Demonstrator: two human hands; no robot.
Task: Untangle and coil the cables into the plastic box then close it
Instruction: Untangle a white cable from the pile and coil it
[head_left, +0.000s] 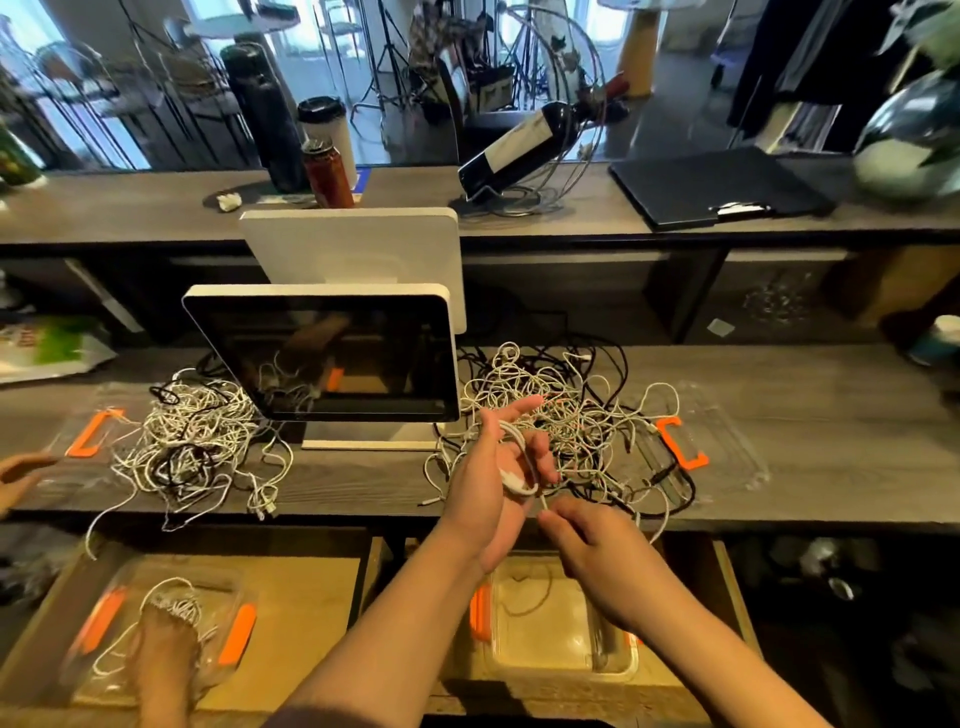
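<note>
A tangle of white and black cables (566, 415) lies on the grey counter right of the screen. My left hand (493, 473) is raised over the counter's front edge with a white cable (519, 480) looped around its palm and fingers. My right hand (592, 540) pinches the same cable's loose strand just below. Under my hands, a clear plastic box with orange clips (615, 662) sits in an open drawer, a thin cable inside. Its clear lid with an orange latch (727, 447) lies on the counter to the right.
A white-framed tilted screen (332, 353) stands at the counter's middle. Left of it lies a second cable pile (192, 441) by another clear lid (88, 431). Another person's hand (166, 644) presses cable into a second box (239, 629) in the left drawer; their other hand (15, 473) is at the left edge.
</note>
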